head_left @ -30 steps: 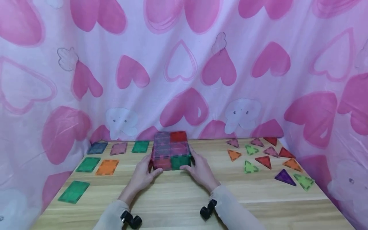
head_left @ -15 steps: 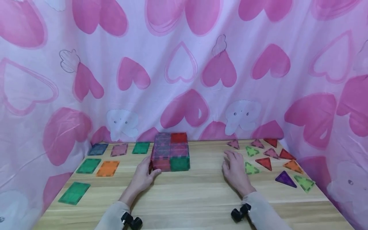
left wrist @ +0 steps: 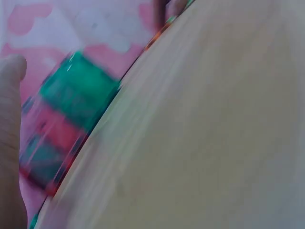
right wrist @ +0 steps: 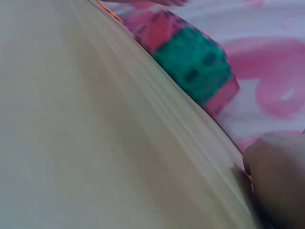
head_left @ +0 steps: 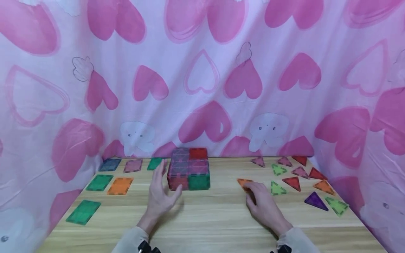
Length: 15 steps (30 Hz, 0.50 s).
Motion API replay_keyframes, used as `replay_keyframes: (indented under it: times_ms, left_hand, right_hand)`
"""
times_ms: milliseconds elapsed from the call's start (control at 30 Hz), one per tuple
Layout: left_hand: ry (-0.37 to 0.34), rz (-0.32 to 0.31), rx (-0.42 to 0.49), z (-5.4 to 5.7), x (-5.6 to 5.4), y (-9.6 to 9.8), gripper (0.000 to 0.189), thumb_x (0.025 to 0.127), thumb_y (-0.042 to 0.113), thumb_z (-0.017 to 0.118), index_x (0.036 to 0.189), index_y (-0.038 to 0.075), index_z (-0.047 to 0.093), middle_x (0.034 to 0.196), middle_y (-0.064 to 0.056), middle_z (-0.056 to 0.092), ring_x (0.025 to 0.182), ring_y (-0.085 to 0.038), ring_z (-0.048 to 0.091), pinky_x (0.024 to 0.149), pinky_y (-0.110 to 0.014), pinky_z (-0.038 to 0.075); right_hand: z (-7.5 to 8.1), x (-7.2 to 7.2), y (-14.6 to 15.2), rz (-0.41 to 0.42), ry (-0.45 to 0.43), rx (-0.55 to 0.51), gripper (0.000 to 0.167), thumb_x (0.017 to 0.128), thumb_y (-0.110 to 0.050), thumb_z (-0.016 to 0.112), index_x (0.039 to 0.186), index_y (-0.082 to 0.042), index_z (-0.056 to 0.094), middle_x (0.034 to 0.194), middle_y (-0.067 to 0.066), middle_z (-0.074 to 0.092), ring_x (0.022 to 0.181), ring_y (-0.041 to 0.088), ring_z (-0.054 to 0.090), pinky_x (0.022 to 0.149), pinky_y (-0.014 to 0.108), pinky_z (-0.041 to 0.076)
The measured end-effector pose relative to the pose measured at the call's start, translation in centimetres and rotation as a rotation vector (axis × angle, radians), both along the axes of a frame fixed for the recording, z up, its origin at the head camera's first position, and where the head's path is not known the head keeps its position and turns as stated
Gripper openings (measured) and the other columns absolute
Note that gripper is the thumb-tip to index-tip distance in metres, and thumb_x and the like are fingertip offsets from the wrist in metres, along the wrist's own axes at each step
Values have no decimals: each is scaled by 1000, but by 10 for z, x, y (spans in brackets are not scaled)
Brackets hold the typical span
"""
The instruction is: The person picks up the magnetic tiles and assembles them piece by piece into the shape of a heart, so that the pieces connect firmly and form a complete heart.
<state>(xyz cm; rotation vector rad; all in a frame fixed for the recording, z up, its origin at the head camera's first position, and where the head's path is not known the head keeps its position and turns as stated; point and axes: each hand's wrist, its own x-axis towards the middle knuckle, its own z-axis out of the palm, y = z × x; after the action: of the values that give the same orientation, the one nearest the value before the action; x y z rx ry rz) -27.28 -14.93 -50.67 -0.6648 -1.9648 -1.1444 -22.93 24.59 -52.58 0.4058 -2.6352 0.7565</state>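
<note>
A low box of clear magnetic tiles (head_left: 198,181) stands at the table's back middle, with purple, red, pink and green panels. Just left of its near corner is my left hand (head_left: 161,196), fingers spread and thumb out, holding nothing; in the left wrist view the box (left wrist: 78,93) is blurred beyond the thumb. To the right of the box my right hand (head_left: 264,205) grips an orange triangular magnetic tile (head_left: 243,182) with curled fingers; its far corner shows past the fingertips and the rest is hidden under the hand.
Square tiles lie on the left: a blue one (head_left: 110,164), a pink one (head_left: 133,165), an orange one (head_left: 120,186) and several green ones (head_left: 83,212). On the right are several triangles, among them a purple one (head_left: 316,201) and a red one (head_left: 292,183). A heart-print curtain (head_left: 202,80) hangs behind.
My right hand left the box's side, reached right to the orange triangle and brought it left and nearer. The left hand let go of the box and opened beside it.
</note>
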Motion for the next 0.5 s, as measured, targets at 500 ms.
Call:
replay_keyframes:
  times_ms: [500]
  left_hand:
    - [-150, -417, -322, -7, 36, 71, 82, 91, 9, 87, 165, 17, 52, 163, -3, 56, 149, -22, 57, 121, -41, 50]
  right_hand:
    - [5, 34, -27, 296, -24, -58, 39, 103, -5, 76, 138, -22, 74, 136, -11, 72, 128, 11, 65, 106, 48, 59]
